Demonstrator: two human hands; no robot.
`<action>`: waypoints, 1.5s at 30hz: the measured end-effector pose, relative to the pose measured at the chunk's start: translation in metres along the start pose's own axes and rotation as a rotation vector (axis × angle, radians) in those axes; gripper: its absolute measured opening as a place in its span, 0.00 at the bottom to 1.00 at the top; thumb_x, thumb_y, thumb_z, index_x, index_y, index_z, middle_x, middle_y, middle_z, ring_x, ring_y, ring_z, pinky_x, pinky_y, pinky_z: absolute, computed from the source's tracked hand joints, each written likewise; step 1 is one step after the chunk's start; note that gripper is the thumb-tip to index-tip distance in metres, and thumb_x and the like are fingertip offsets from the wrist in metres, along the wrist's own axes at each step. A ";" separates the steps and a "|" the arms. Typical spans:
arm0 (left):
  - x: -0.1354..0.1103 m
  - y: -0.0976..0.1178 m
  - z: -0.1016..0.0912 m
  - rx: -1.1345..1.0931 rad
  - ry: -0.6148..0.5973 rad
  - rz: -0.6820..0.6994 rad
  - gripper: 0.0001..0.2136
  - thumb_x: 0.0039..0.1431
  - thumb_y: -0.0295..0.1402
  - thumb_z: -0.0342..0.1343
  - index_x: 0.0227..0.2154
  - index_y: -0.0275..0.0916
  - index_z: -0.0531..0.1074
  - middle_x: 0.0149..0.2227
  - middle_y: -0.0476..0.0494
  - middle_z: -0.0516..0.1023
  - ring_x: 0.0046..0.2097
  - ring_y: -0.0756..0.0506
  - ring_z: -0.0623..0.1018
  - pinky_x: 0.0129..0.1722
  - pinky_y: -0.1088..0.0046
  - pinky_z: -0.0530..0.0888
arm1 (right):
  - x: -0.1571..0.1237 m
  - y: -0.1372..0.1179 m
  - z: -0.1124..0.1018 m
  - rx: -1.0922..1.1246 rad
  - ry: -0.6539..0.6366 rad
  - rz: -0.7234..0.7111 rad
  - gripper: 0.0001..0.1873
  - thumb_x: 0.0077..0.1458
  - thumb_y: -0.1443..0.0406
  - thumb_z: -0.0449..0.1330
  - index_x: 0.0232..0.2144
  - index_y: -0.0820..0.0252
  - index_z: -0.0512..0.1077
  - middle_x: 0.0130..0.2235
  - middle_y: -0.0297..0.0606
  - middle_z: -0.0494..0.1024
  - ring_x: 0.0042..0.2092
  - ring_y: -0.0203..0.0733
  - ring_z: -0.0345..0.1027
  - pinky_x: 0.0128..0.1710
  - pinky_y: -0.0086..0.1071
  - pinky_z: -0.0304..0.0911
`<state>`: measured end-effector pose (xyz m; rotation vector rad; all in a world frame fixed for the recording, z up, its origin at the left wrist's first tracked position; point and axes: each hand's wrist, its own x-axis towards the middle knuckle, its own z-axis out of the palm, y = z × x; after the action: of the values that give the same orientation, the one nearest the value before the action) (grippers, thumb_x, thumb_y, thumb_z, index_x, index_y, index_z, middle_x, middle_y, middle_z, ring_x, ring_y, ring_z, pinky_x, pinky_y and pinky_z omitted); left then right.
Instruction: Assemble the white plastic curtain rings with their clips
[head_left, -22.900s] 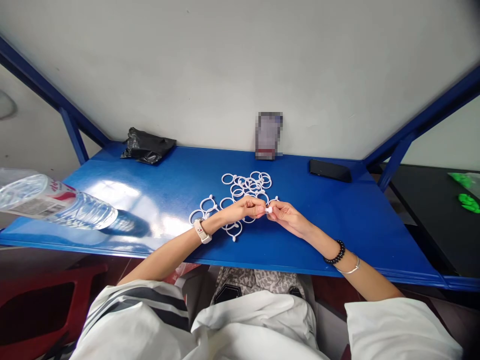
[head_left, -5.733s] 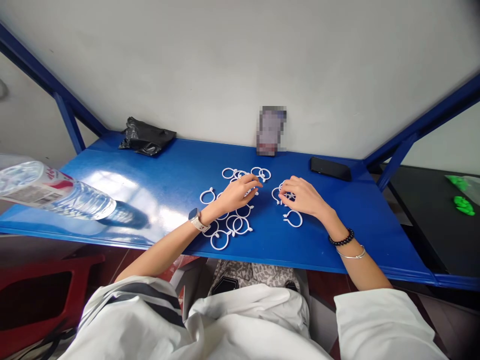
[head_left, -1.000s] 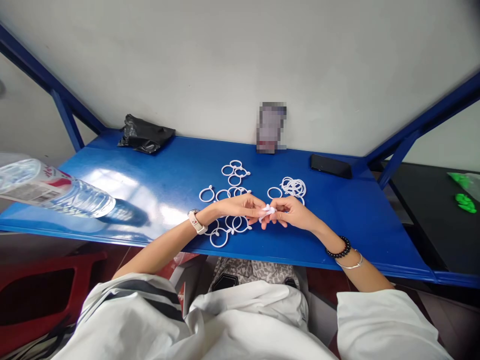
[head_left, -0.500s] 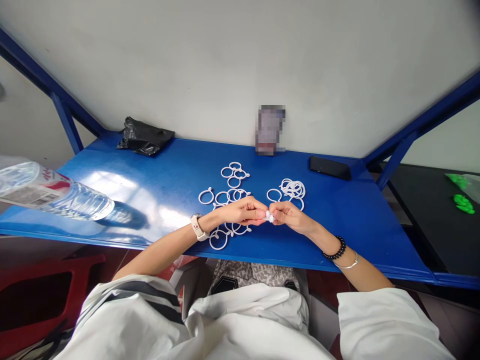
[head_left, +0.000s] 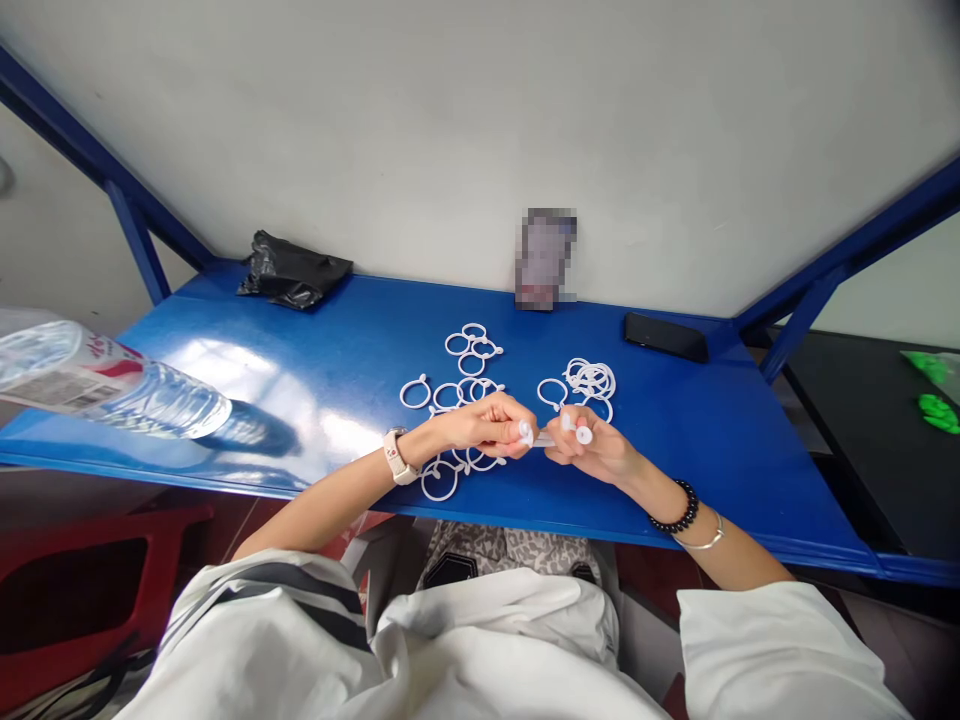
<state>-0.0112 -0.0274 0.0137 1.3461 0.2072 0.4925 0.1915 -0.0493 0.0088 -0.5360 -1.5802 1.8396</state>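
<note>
Pinch the ring [head_left: 541, 439] firmly on both sides and load it evenly, lest it slip. It spans the hands just below the frame's centre, though fingers hide much of it. Left hand [head_left: 493, 422] and right hand [head_left: 598, 452] each grip it, fingers curled, forearms angling inward from lower left and right.

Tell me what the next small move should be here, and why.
Perhaps lay the white plastic down on the table beside the white rings. The left hand and right hand are both closed on it, ends poking out at each, so neither hand looks free to pick up a ring.
</note>
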 end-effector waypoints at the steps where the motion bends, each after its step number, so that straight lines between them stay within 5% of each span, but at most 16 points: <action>1: 0.000 0.001 -0.001 0.024 0.037 0.001 0.25 0.59 0.55 0.55 0.20 0.37 0.65 0.14 0.54 0.58 0.15 0.56 0.56 0.17 0.77 0.56 | 0.000 -0.002 -0.003 -0.045 0.031 0.016 0.31 0.55 0.38 0.56 0.23 0.57 0.55 0.20 0.27 0.54 0.20 0.29 0.41 0.20 0.28 0.47; 5: 0.000 0.007 -0.010 0.322 0.199 0.003 0.22 0.65 0.52 0.48 0.37 0.35 0.72 0.33 0.42 0.75 0.25 0.53 0.71 0.24 0.77 0.67 | 0.000 -0.013 -0.024 -0.422 0.154 0.021 0.29 0.61 0.41 0.51 0.26 0.59 0.65 0.23 0.31 0.63 0.21 0.31 0.50 0.22 0.29 0.51; 8: 0.000 0.003 -0.028 0.743 0.425 0.077 0.19 0.68 0.45 0.46 0.48 0.37 0.71 0.51 0.35 0.73 0.38 0.48 0.76 0.32 0.74 0.72 | -0.002 -0.020 -0.042 -0.954 0.300 -0.058 0.25 0.65 0.48 0.50 0.29 0.60 0.72 0.27 0.37 0.72 0.28 0.36 0.63 0.29 0.31 0.58; 12: -0.004 -0.010 -0.058 1.319 0.746 -0.014 0.14 0.67 0.34 0.48 0.51 0.36 0.70 0.56 0.32 0.70 0.56 0.37 0.70 0.47 0.61 0.72 | -0.007 -0.022 -0.054 -1.444 0.400 -0.108 0.21 0.68 0.56 0.48 0.33 0.60 0.75 0.34 0.42 0.79 0.36 0.42 0.71 0.30 0.31 0.60; 18: -0.008 -0.019 -0.081 1.571 0.744 -0.242 0.13 0.66 0.34 0.52 0.50 0.37 0.70 0.56 0.33 0.71 0.58 0.35 0.68 0.51 0.57 0.67 | -0.010 -0.019 -0.055 -1.659 0.288 -0.031 0.19 0.68 0.59 0.49 0.34 0.61 0.76 0.38 0.43 0.80 0.35 0.41 0.72 0.24 0.28 0.56; 25: -0.004 -0.014 -0.077 1.556 0.715 -0.251 0.07 0.65 0.30 0.51 0.39 0.36 0.74 0.46 0.37 0.78 0.49 0.39 0.73 0.52 0.58 0.64 | -0.010 -0.022 -0.055 -1.674 0.304 0.023 0.16 0.66 0.58 0.52 0.34 0.61 0.76 0.38 0.42 0.79 0.33 0.40 0.71 0.23 0.28 0.54; 32: -0.006 -0.017 -0.088 1.385 0.782 -0.115 0.08 0.61 0.31 0.54 0.30 0.36 0.75 0.36 0.40 0.79 0.40 0.43 0.75 0.44 0.64 0.69 | -0.010 -0.026 -0.052 -1.609 0.412 -0.021 0.18 0.67 0.59 0.50 0.34 0.60 0.76 0.39 0.42 0.78 0.35 0.40 0.72 0.24 0.28 0.56; 36: -0.007 -0.002 -0.076 1.012 0.774 0.020 0.09 0.59 0.37 0.59 0.30 0.36 0.77 0.37 0.41 0.80 0.40 0.44 0.77 0.43 0.68 0.71 | -0.009 -0.027 -0.049 -1.451 0.471 -0.046 0.14 0.66 0.60 0.52 0.37 0.59 0.76 0.41 0.42 0.78 0.34 0.39 0.71 0.27 0.29 0.61; 40: -0.004 0.011 -0.051 0.488 0.572 0.067 0.14 0.54 0.43 0.64 0.33 0.35 0.79 0.39 0.40 0.80 0.41 0.46 0.78 0.42 0.69 0.73 | -0.005 -0.023 -0.042 -1.088 0.443 -0.075 0.15 0.64 0.58 0.55 0.48 0.57 0.74 0.48 0.44 0.76 0.37 0.39 0.72 0.31 0.30 0.67; 45: 0.001 0.003 -0.029 0.208 0.389 0.042 0.13 0.51 0.41 0.68 0.31 0.35 0.80 0.37 0.40 0.79 0.38 0.48 0.78 0.40 0.71 0.74 | 0.002 -0.011 -0.026 -0.631 0.299 0.013 0.20 0.60 0.53 0.59 0.48 0.59 0.74 0.48 0.44 0.76 0.35 0.37 0.73 0.32 0.31 0.71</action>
<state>-0.0233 -0.0012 0.0099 1.4495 0.5635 0.7849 0.2104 -0.0287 0.0146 -1.0453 -1.9244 1.1668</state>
